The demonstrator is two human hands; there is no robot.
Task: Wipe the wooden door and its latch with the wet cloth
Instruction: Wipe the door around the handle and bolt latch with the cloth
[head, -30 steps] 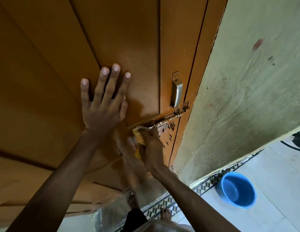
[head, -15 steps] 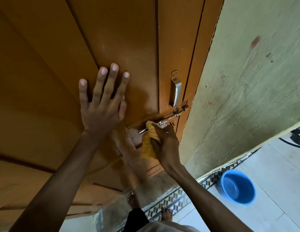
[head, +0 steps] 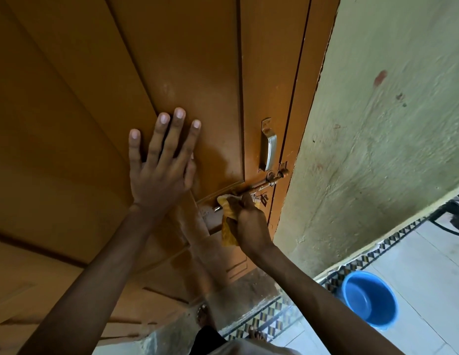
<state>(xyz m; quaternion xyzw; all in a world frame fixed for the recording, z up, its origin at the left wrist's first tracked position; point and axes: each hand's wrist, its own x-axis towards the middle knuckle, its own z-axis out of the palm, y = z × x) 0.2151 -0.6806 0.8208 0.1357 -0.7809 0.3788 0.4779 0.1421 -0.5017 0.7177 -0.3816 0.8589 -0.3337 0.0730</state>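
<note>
The orange-brown wooden door (head: 187, 60) fills the upper left. My left hand (head: 161, 165) lies flat on its panel with fingers spread. A metal sliding latch (head: 266, 181) runs slantwise near the door's right edge, below a silver pull handle (head: 268, 147). My right hand (head: 248, 221) is closed on a yellow wet cloth (head: 227, 226) and presses it against the left part of the latch bolt. The cloth's top is bunched over the bolt; its lower end hangs below my hand.
A rough pale green wall (head: 377, 139) stands right of the door frame. On the light tiled floor sits a blue plastic basin (head: 370, 299). A patterned tile strip (head: 272, 319) runs along the threshold, and my bare feet (head: 204, 316) stand near it.
My right hand has carried the cloth up and to the right from below the latch onto the bolt. My left hand has stayed flat on the panel.
</note>
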